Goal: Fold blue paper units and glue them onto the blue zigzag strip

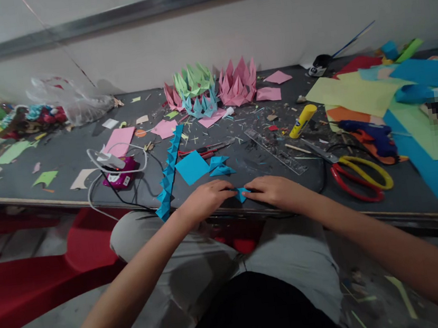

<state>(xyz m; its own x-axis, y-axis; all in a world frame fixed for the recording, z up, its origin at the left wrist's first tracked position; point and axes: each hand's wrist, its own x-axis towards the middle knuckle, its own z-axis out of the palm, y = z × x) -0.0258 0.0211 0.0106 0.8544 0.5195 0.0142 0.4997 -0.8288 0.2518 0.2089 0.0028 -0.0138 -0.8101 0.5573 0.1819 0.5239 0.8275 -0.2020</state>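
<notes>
Blue folded paper [242,195] lies at the table's [248,163] near edge, between the left hand [212,197] at nine o'clock and the right hand [272,190] at three. Extended fingertips touch it; whether they pinch, one cannot tell. A blue square sheet [192,168] sits at ten.

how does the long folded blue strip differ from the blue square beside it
The folded strip is long and narrow, while the blue square is far shorter. The folded strip has a jagged row of raised points; the blue square looks flat with straight edges. The folded strip reaches the near edge of the table, whereas the blue square lies back from it. Both are blue.
</notes>
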